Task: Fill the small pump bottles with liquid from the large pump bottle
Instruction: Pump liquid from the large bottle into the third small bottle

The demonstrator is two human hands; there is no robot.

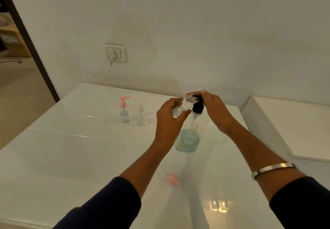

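Note:
The large clear pump bottle (189, 139) stands mid-table with a shallow layer of pale green liquid and a black pump head (197, 108). My left hand (171, 116) grips a small clear bottle (184, 105), uncapped and tilted, with its threaded neck up against the black spout. My right hand (212, 107) rests on top of the pump head, fingers curled over it. A loose pink pump cap (172, 179) with its tube lies on the table in front. Further left stand a small bottle with a pink pump (124, 110) and a small clear-capped bottle (141, 115).
The glossy white table (71, 148) meets a white wall. A second white surface (294, 127) sits to the right. A wall socket (115, 52) with a plugged cable hangs above the far edge. A dark door frame (28, 41) is at left.

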